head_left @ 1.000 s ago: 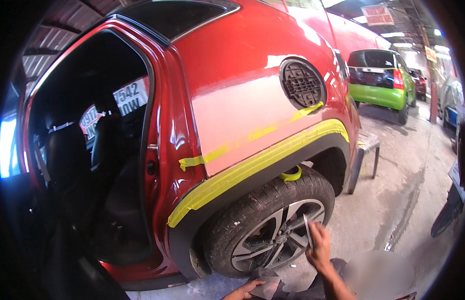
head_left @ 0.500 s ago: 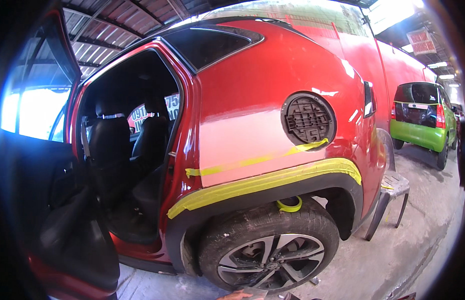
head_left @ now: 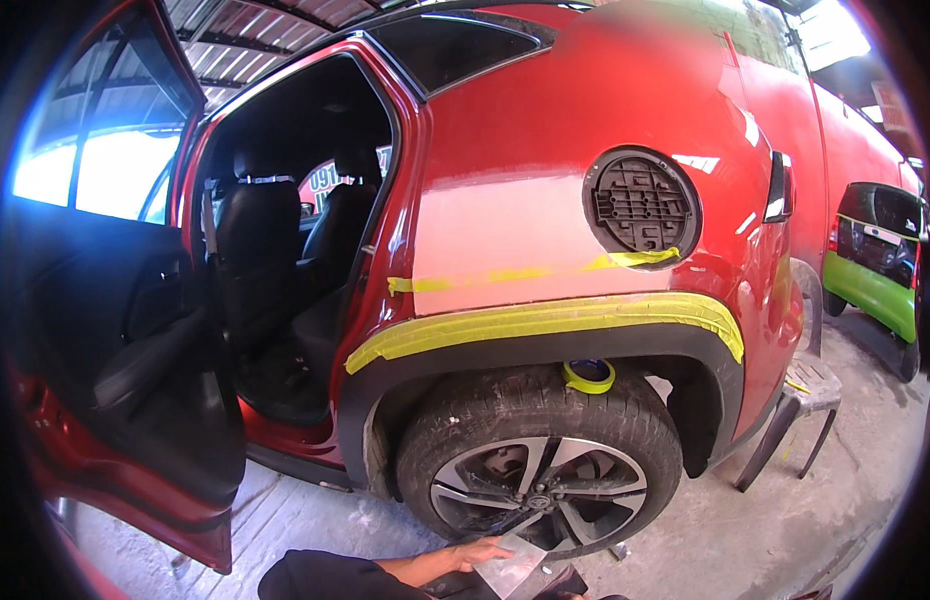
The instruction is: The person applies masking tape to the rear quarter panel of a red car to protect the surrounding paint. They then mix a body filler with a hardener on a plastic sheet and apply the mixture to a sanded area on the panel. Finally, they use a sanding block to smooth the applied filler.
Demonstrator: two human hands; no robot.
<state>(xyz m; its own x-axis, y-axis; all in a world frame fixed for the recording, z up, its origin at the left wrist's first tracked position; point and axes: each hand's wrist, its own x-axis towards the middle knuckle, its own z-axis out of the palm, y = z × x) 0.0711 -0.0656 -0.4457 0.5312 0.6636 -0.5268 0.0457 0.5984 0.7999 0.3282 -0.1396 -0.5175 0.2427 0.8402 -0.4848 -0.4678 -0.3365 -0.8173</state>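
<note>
At the lower edge, my left hand point(head_left: 482, 552) reaches in from a dark sleeve. Its fingers are closed on the edge of a flat, pale grey rectangular sheet point(head_left: 513, 570), whose material I cannot make out. The sheet is in front of the lower rim of the rear wheel point(head_left: 540, 490). My right hand cannot be made out. Above the wheel, a red car's rear quarter panel point(head_left: 515, 130) has a dull pinkish patch point(head_left: 495, 228). Yellow masking tape point(head_left: 545, 322) runs along the black wheel arch, and a thinner yellow strip point(head_left: 515, 274) crosses the patch.
A roll of yellow tape point(head_left: 589, 377) rests on top of the tyre. The rear door point(head_left: 115, 330) stands wide at the left. A grey plastic chair point(head_left: 807, 390) is behind the car at the right, and a green car point(head_left: 875, 280) is parked farther back.
The view has tilted down and turned left, so the car sits higher in the picture. My left hand and the pale sheet have come further into sight from the lower edge.
</note>
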